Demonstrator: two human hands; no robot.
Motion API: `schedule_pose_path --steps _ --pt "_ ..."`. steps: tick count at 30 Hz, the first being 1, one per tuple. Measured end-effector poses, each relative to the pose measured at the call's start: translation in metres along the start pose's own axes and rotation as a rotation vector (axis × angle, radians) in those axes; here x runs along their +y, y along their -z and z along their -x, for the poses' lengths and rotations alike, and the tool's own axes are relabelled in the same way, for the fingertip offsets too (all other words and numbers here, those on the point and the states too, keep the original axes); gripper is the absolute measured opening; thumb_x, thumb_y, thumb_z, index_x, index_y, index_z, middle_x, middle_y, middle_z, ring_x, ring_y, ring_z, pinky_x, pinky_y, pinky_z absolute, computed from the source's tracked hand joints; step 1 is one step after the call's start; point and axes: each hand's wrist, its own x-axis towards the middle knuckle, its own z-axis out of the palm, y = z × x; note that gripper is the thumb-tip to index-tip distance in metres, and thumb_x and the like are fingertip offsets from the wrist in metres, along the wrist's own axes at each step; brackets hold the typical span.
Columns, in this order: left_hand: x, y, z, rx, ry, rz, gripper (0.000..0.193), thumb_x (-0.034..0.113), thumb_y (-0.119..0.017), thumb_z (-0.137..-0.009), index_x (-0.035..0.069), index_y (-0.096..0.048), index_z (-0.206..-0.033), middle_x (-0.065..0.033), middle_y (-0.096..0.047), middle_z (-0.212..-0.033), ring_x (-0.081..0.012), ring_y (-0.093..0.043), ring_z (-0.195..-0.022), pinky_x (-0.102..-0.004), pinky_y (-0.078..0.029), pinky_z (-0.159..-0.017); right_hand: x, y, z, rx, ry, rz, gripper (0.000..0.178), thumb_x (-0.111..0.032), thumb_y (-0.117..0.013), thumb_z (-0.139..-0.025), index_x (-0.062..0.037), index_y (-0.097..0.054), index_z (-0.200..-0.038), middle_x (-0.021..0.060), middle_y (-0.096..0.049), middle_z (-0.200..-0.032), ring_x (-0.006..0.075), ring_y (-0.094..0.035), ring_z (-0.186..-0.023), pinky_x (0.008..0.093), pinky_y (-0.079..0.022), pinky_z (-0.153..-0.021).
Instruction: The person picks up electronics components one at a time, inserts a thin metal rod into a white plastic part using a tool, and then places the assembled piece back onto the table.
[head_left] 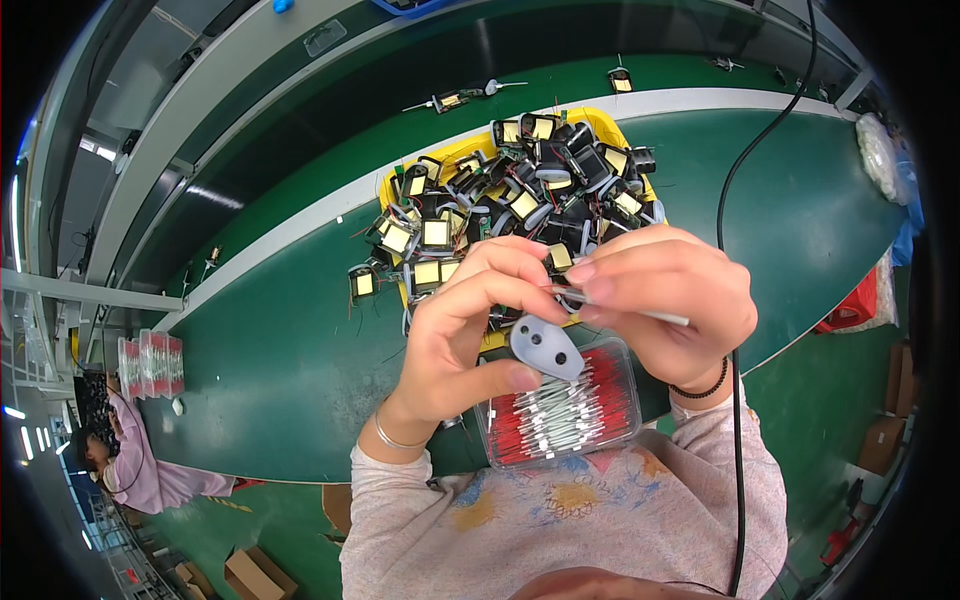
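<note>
Above the clear plastic box (637,400) near my body, my left hand (447,345) grips a gray rounded casing (548,350), thumb on its near side. Its face with three dark holes is turned up toward me, and its long axis slants from upper left down to lower right. My right hand (690,295) pinches a slim rod (665,317) between thumb and fingers; its white end points right and slightly downward, and its other end reaches toward my left fingers, just beyond the casing. I cannot tell exactly what the rod is.

Under the casing, the box holds bundled red and white wires (563,415). Past my hands, a yellow bin (603,122) is heaped with black modules (436,233) bearing pale yellow squares, some spilling over its rim. All this sits on a green bench (290,350), with more clear boxes (160,362) of red pieces far to my left. A black cable (735,190) curves down on my right. Beyond the bench are a green floor (200,510), cardboard boxes (258,574), a red crate (853,306) and, far left, a person in pink (165,455).
</note>
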Motion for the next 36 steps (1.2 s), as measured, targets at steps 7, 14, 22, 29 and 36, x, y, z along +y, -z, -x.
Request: schedule_pose_path --steps 7,14,22,29,36 --pt "0.002 -0.002 -0.004 -0.030 -0.057 -0.254 0.033 0.010 -0.074 -0.063 0.001 -0.061 -0.092 -0.0089 -0.056 -0.099 -0.0254 -0.048 -0.104 -0.0374 -0.035 -0.092 -0.004 0.002 0.008 0.255 -0.090 -0.047 0.026 0.006 -0.073 -0.059 0.0034 -0.063 -0.084 0.0149 -0.065 -0.077 0.0224 -0.064 -0.068 0.0290 -0.051 -0.060" --pt "-0.002 -0.003 -0.003 0.123 -0.271 -0.415 0.036 -0.002 -0.067 -0.070 0.002 -0.050 -0.101 -0.0160 -0.063 -0.101 -0.0249 -0.059 -0.097 -0.0392 -0.036 -0.093 -0.011 0.004 0.007 0.262 0.080 -0.036 0.025 0.005 -0.072 -0.058 0.0022 -0.064 -0.081 0.0137 -0.065 -0.079 0.0232 -0.065 -0.070 0.0291 -0.053 -0.059" --pt "0.001 0.000 0.003 0.216 -0.336 -0.576 0.036 0.001 -0.069 -0.068 0.005 -0.050 -0.098 -0.0133 -0.065 -0.097 -0.0237 -0.062 -0.094 -0.0415 -0.034 -0.093 -0.008 -0.003 0.003 -0.004 0.439 0.049 0.015 -0.001 -0.064 -0.068 0.0029 -0.061 -0.082 0.0143 -0.063 -0.085 0.0238 -0.063 -0.077 0.0325 -0.055 -0.070" --pt "0.005 -0.001 0.002 0.255 -0.378 -0.623 0.033 0.002 -0.070 -0.069 0.006 -0.051 -0.096 -0.0121 -0.065 -0.096 -0.0237 -0.062 -0.093 -0.0409 -0.033 -0.093 -0.012 0.002 0.001 -0.069 0.408 0.025 0.016 -0.002 -0.065 -0.067 0.0025 -0.062 -0.082 0.0138 -0.063 -0.085 0.0229 -0.063 -0.075 0.0313 -0.055 -0.069" --pt "0.010 0.001 0.002 0.286 -0.418 -0.768 0.028 0.002 -0.070 -0.069 0.007 -0.055 -0.092 -0.0095 -0.067 -0.090 -0.0244 -0.063 -0.090 -0.0415 -0.033 -0.093 -0.015 0.003 -0.003 -0.100 0.324 0.046 0.009 0.000 -0.063 -0.069 0.0004 -0.060 -0.078 0.0123 -0.062 -0.079 0.0224 -0.062 -0.072 0.0322 -0.056 -0.066"
